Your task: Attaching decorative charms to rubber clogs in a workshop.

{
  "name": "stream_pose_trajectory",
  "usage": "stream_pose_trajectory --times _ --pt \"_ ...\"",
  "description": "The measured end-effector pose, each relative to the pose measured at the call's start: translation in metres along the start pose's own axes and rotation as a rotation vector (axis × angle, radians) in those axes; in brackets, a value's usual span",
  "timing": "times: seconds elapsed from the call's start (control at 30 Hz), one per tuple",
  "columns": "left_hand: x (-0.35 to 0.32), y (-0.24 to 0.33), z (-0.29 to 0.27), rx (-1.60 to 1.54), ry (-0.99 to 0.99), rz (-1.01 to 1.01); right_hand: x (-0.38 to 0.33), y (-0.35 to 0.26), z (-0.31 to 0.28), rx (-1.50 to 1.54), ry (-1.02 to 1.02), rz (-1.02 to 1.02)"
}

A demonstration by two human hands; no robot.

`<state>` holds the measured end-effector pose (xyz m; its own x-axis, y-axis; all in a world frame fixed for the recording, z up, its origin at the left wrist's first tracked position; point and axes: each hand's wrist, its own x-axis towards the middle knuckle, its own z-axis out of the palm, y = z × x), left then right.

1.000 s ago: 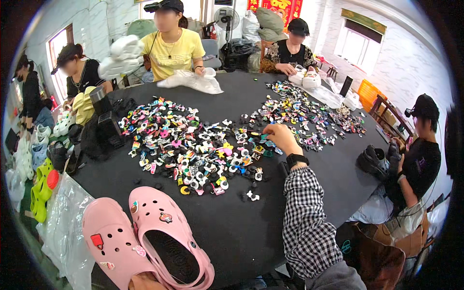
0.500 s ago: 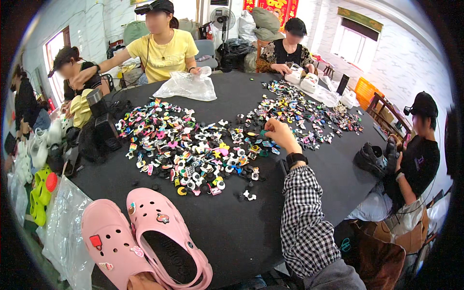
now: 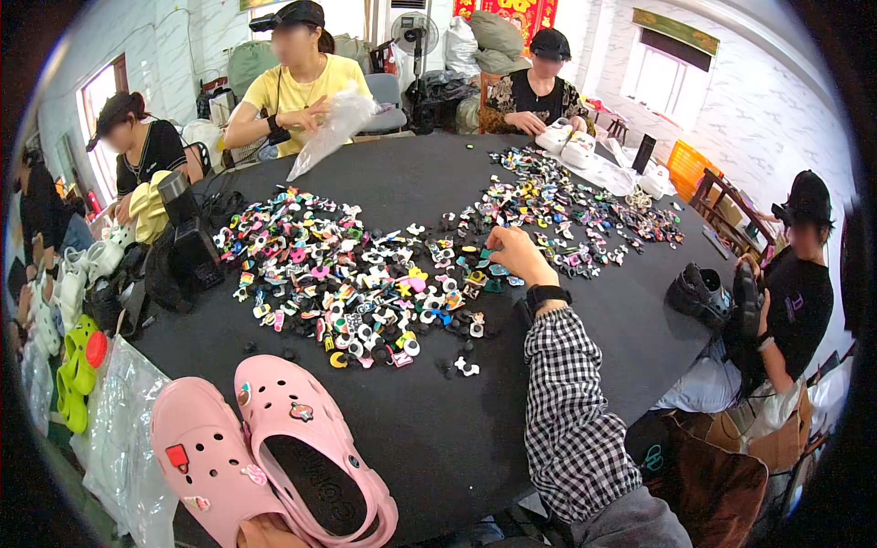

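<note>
A pair of pink clogs (image 3: 206, 437) with several small charms stands at the lower left, side by side and toes pointing away. My left hand (image 3: 271, 532) reaches into the left clog's opening from below and grips it; most of its fingers are hidden inside. At the right edge of a big heap of colourful shoe charms (image 3: 365, 292), my right hand (image 3: 521, 256) has thumb and fingers pinched low. A teal shoe charm (image 3: 485, 255) shows at its fingertips, partly covered by them.
A second charm heap (image 3: 594, 215) spreads at the far right. A black device (image 3: 187, 228) stands at the left, above green clogs (image 3: 78, 370) and a clear plastic bag (image 3: 123, 447). Co-workers sit around the black table (image 3: 448, 457); one handles white shoes (image 3: 566, 144), another dark shoes (image 3: 699, 294).
My right hand has shifted slightly left along the heap. Across the table, the person in yellow has lifted the clear bag and drawn the outstretched arm in. The pink clogs stay in place.
</note>
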<state>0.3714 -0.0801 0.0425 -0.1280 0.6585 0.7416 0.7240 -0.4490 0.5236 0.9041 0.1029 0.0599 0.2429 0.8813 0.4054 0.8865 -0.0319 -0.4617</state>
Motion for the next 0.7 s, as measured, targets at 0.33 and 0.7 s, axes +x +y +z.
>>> stream_pose_trajectory --times 0.33,0.7 --pt "-0.001 -0.005 -0.001 -0.101 -0.001 0.015 -0.003 -0.002 -0.012 0.067 0.095 0.125" --pt "0.016 0.025 0.006 -1.049 0.214 -0.777 0.002 -0.004 -0.009 0.179 0.124 0.182"
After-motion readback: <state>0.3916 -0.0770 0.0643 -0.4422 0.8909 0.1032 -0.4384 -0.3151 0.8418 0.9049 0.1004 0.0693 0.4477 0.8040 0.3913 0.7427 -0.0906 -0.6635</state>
